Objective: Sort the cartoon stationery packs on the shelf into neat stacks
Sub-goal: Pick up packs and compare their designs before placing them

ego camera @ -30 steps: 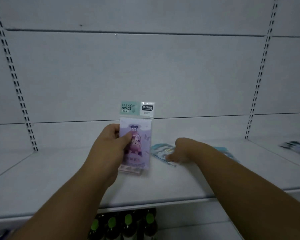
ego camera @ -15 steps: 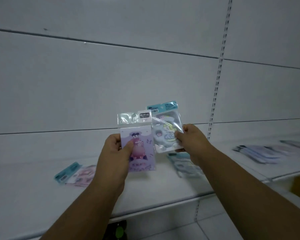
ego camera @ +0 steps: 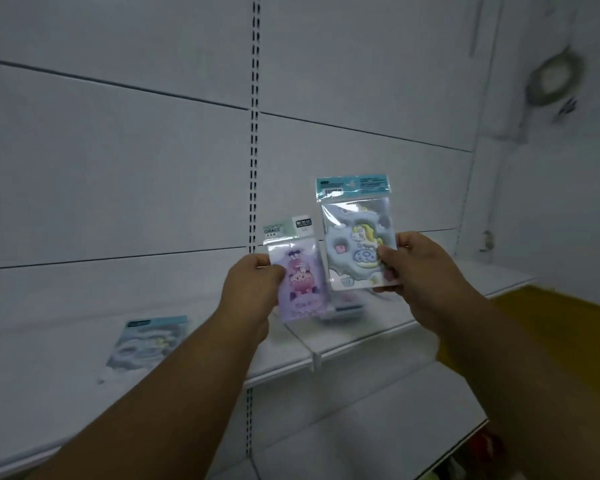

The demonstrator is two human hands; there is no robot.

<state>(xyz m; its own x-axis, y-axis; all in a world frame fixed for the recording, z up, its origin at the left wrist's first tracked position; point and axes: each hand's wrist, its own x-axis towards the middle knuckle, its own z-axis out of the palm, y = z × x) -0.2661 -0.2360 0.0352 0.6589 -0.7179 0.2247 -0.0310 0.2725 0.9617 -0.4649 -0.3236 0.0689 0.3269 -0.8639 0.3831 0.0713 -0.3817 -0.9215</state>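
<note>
My left hand grips a purple cartoon pack with a pale green header, held upright above the white shelf. Right beside it, my right hand holds a blue unicorn pack with a teal header, upright and a little higher. The two packs nearly touch side by side. Another blue pack lies flat on the shelf to the left. A few more packs lie on the shelf behind the held ones, mostly hidden.
The white back panel carries a slotted upright at the centre. A lower shelf sits below. A yellow floor area shows at right, and a round fitting hangs on the right wall.
The view has swung to the right along the shelf. My right hand has raised the blue unicorn pack higher and more upright beside the purple pack, which stays in my left hand.
</note>
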